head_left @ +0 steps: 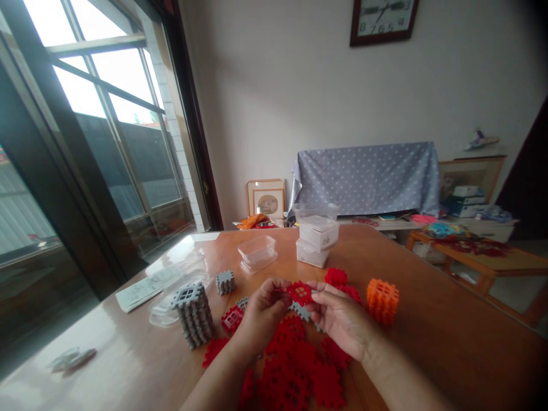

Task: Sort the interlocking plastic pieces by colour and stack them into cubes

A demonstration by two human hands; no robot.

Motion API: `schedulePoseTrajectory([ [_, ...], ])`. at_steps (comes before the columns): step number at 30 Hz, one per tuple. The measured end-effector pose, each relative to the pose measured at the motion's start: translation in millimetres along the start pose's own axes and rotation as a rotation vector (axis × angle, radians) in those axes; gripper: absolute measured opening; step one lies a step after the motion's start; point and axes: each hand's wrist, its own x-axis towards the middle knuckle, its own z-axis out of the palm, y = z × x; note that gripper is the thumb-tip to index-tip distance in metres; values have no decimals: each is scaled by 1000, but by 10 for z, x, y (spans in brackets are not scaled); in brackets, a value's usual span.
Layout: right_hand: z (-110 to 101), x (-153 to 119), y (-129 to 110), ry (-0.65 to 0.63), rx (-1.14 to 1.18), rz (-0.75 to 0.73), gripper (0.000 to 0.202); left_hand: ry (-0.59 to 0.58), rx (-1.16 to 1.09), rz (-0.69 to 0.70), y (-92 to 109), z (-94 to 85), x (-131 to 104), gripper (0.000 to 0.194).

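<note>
Between my two hands a red interlocking tile (301, 292) with a four-pane window cut-out is held up above the table. My left hand (268, 308) pinches its left side, and my right hand (340, 317) grips the right side between thumb and fingers. Below them lies a loose heap of red tiles (295, 365), some solid and some with window openings. Grey tiles (302, 311) show partly behind my hands. Left of the heap stands a tall stack of grey tiles (194, 317); a shorter grey stack (225, 282) sits behind it. An orange stack (382, 301) stands to the right.
Clear plastic tubs (314, 237) are stacked at the table's far side, beside an open clear container (257, 253). Clear lids (165, 314) and a printed sheet (139, 295) lie at left. A small plastic packet (72, 359) rests near the left edge of the wooden table (428, 354).
</note>
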Motion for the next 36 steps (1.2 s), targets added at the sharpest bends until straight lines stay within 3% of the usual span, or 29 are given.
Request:
schedulePoseTrajectory([
  [5, 47, -21, 6, 77, 150, 17, 40, 86, 40, -50, -30, 59, -13, 31],
  [10, 56, -12, 20, 100, 45, 2, 37, 74, 483, 129, -73, 40, -47, 45],
  [14, 31, 3, 26, 108, 2, -19, 37, 33, 690, 262, -96, 7, -52, 49],
  [24, 25, 29, 59, 137, -161, -51, 34, 38, 823, 322, -171, 1, -41, 51],
  [28, 54, -9, 67, 331, -442, -333, 30, 67, 837, 313, -156, -22, -18, 48],
  [31, 111, -90, 69, 309, -634, -572, 23, 73, 837, 293, -143, -44, 24, 44],
  [34, 137, -134, 27, 257, -632, -625, 21, 40, 844, 264, -133, -32, 68, 42],
  [36, 88, -124, -58, 305, -530, -604, 26, 6, 859, 239, -124, 3, 99, 43],
])
